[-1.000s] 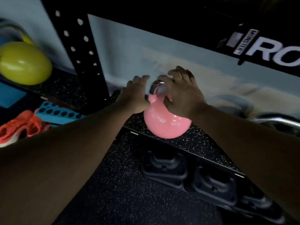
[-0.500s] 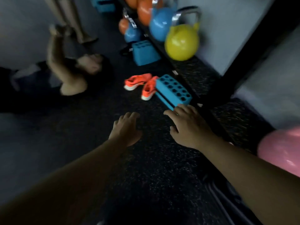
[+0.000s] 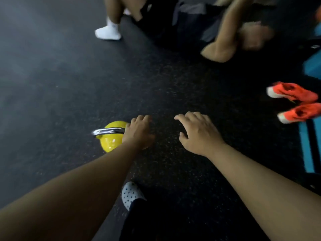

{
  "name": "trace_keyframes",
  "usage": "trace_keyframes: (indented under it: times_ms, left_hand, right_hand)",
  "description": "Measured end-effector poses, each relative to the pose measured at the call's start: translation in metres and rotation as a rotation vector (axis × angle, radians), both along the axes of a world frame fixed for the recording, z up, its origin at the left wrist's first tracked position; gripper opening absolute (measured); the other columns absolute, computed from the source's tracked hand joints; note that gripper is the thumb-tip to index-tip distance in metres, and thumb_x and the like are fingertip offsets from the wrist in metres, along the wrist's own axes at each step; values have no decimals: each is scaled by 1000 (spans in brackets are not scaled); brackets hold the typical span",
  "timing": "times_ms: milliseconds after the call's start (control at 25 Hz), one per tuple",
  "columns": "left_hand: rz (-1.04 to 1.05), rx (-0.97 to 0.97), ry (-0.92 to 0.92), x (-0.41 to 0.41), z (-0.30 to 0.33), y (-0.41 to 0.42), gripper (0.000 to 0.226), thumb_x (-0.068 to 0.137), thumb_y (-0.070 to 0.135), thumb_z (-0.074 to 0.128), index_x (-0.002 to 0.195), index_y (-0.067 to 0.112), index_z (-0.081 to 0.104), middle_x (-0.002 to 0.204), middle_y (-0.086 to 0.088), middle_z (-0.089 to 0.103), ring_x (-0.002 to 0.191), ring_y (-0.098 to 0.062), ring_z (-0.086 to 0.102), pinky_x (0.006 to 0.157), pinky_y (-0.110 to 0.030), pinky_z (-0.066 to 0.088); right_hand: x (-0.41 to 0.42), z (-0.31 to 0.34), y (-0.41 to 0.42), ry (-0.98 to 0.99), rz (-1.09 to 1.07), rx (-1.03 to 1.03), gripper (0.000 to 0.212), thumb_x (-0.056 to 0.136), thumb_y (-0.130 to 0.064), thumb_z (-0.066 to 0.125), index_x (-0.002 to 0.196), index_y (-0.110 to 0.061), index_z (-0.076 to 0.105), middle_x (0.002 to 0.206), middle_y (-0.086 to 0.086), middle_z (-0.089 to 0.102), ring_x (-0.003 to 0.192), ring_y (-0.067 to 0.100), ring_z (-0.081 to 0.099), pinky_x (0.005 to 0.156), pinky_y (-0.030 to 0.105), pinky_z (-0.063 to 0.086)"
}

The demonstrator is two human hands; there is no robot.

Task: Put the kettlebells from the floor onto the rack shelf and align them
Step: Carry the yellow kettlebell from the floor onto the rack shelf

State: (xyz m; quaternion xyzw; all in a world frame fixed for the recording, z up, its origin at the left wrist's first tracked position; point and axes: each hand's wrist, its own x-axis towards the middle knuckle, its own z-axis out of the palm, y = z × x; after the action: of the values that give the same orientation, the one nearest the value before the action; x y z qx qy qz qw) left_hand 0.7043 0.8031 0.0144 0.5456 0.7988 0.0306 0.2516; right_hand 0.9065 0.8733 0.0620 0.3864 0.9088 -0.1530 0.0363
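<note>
Floor [image 3: 52, 84]: dark speckled rubber fills most of the frame; the rack shelf is out of view.
Bystander [image 3: 217, 28]: a person lies on the floor along the upper edge, with a white-socked foot [image 3: 108, 32] at upper centre, well apart from the work.
Orange shoes [image 3: 295, 101]: a pair at the right edge, just beside a blue mat [image 3: 309, 145].
Yellow kettlebell [image 3: 111, 141]: stands on the floor at centre left, its chrome handle [image 3: 107, 131] running across the top towards the left.
Left hand [image 3: 137, 133]: palm down over the right end of the handle, fingers curled forward; whether they have closed round the bar I cannot tell, as the hand hides that end.
Right hand [image 3: 198, 133]: open and empty, fingers spread, hovering above bare floor, apart from the kettlebell.
Own foot [image 3: 131, 193]: a spotted shoe at lower centre, near the bell.
Step in hand: judged to be the reach for the next kettlebell.
Doing it well: centre the grip on the handle rather than its end, bring the right hand in for support, keep the foot clear, and lift away from the bystander.
</note>
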Motion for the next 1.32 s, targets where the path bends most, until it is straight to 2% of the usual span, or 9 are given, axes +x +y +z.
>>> trace_keyframes:
  times_ms: [280,560,640,720,800,960,1080,1200,1320]
  left_hand:
    - [219,-198,134,-177,-50,-72,61,77,27,65,134,23,45,133,-6,49,123,-31,44,103,-45,36]
    - [-33,-311,187,-246,-122,-59,69,79,28,73,140,20,42,141,-6,47,127,-28,46,105,-44,40]
    - [-83,-345,76,-253,-147,-49,52,82,32,75,128,19,53,132,-6,55,117,-26,53,95,-41,46]
    - [-71,-373,-28,-259,-163,-43,36,84,33,75,112,15,60,113,-8,64,96,-24,58,78,-36,47]
    - [-125,-398,-42,-260,-174,-36,24,85,28,73,104,16,64,97,-6,69,84,-23,61,69,-30,42]
    - [-330,-437,8,-236,-164,-20,15,80,25,72,95,25,69,76,6,62,70,-17,58,58,-28,35]
    - [-427,-441,-20,-196,-152,5,15,79,29,70,94,27,68,77,6,63,72,-16,58,56,-28,38]
    - [-494,-476,-68,-150,-132,36,20,79,32,70,98,28,70,82,4,67,76,-16,63,65,-31,51]
    - [-613,-466,-110,-76,-104,73,24,78,33,68,101,27,71,84,2,71,76,-16,66,70,-35,58]
  right_hand:
    - [-177,-68,-7,-64,219,-127,48,86,-37,52,132,-26,44,118,2,55,109,26,50,96,44,41]
    - [-254,-170,-15,-206,240,-187,53,81,-37,55,131,-21,43,122,8,50,108,31,48,89,46,43]
    - [-272,-198,-24,-208,238,-249,43,84,-35,56,123,-19,46,118,8,52,107,31,49,88,46,43]
    - [-284,-221,-28,-99,151,-391,24,87,-32,57,104,-18,50,97,4,55,95,29,51,78,42,43]
    - [-282,-235,-19,-23,5,-608,22,82,-32,65,88,-16,52,81,2,54,81,26,51,66,35,38]
    - [-256,-230,-1,-36,115,-724,26,75,-32,72,66,-23,50,76,2,59,75,25,56,60,28,35]
    - [-215,-220,2,-36,19,-772,22,74,-33,72,64,-26,53,76,-1,62,74,21,57,60,27,37]
    - [-165,-202,10,-23,-156,-755,18,68,-36,70,70,-21,62,72,-3,61,69,17,58,53,25,37]
    - [-88,-167,25,14,-333,-703,18,64,-36,67,61,-21,58,61,-7,56,58,9,54,45,22,32]
